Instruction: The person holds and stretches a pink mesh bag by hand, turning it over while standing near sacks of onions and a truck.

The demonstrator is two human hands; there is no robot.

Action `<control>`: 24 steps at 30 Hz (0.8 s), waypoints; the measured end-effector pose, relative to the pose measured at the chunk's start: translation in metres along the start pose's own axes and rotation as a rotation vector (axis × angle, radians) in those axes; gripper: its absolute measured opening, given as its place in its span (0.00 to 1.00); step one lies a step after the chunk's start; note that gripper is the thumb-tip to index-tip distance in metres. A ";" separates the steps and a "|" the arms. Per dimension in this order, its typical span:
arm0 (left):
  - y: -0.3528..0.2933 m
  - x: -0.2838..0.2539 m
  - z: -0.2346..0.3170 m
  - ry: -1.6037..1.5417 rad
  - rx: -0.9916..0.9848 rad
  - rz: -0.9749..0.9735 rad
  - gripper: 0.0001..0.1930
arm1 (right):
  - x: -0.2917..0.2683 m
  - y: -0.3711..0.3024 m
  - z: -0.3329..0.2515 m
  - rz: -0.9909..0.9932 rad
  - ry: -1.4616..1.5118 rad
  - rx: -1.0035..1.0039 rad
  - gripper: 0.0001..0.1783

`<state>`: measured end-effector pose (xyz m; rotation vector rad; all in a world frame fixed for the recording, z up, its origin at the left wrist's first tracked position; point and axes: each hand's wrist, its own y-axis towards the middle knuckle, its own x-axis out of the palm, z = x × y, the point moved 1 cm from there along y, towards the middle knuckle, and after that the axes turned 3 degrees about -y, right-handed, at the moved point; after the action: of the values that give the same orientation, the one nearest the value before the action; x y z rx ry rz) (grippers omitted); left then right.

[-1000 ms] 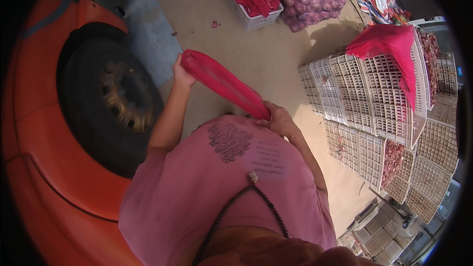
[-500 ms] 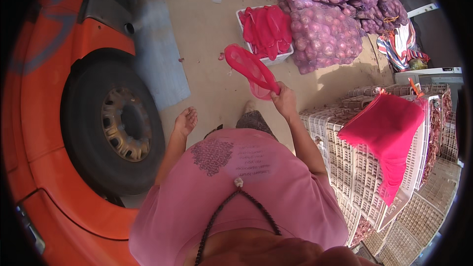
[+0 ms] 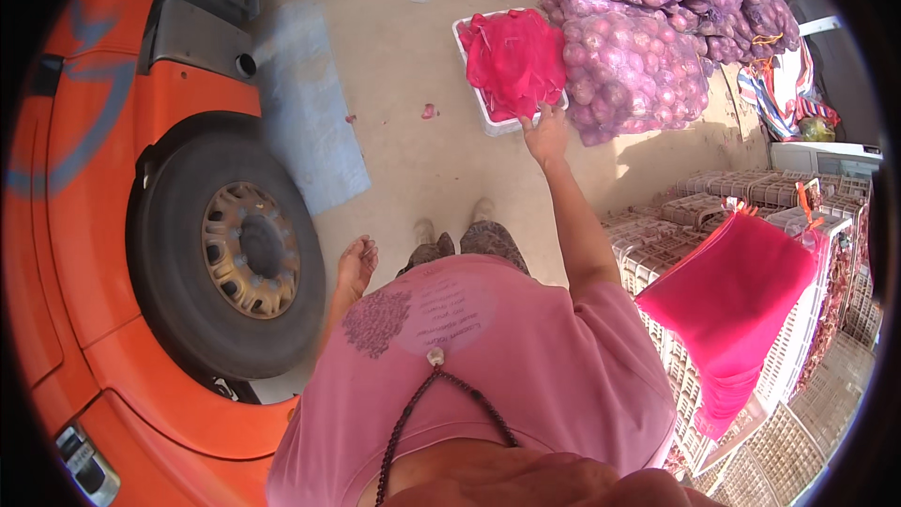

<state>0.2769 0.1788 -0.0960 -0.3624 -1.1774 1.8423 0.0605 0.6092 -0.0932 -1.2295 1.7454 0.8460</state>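
Note:
My right hand (image 3: 546,131) is stretched forward to the near edge of a white plastic crate (image 3: 502,127) on the floor. Its fingers are apart, at the edge of a heap of bright pink mesh bags (image 3: 514,61) that fills the crate; whether they touch the cloth I cannot tell. No bag hangs from this hand. My left hand (image 3: 357,263) hangs at my left side, loosely curled and open, with nothing visible in it. It is nearest to the black tyre of an orange vehicle.
The orange vehicle's wheel (image 3: 249,249) stands close on my left, beside a pale blue sheet (image 3: 314,103) on the floor. Mesh sacks of red onions (image 3: 638,75) are piled right of the crate. Stacked white crates (image 3: 676,329), draped with pink cloth (image 3: 732,291), stand on my right.
My right hand has moved forward to the crate and let go of the pink mesh bag, which now lies with the heap. My left hand has lowered slightly.

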 end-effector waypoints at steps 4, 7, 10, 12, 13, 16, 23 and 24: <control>0.019 0.008 -0.002 0.030 -0.097 -0.064 0.10 | -0.018 -0.048 0.035 -0.150 -0.069 0.136 0.29; 0.028 0.033 0.011 0.124 -0.093 -0.163 0.10 | -0.085 -0.086 0.062 -0.130 -0.391 0.296 0.26; 0.051 0.047 0.037 0.193 -0.028 -0.345 0.09 | -0.168 -0.106 0.094 -0.135 -0.897 0.417 0.25; 0.057 0.056 0.055 0.241 0.014 -0.378 0.09 | -0.223 -0.126 0.116 -0.137 -1.103 0.495 0.25; 0.061 0.059 0.064 0.263 0.038 -0.391 0.09 | -0.245 -0.143 0.135 -0.122 -1.194 0.541 0.24; 0.071 0.056 0.072 0.305 0.033 -0.436 0.09 | -0.275 -0.197 0.202 -0.196 -1.458 0.542 0.18; 0.075 -0.004 0.062 0.362 -0.091 -0.479 0.09 | -0.296 -0.234 0.196 -0.124 -1.279 0.424 0.14; 0.076 -0.017 0.061 0.365 -0.105 -0.470 0.08 | -0.299 -0.234 0.189 -0.150 -1.241 0.467 0.14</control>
<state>0.2076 0.1182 -0.1320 -0.4187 -1.0024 1.2503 0.3849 0.8233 0.0772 -0.3154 0.7320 0.7720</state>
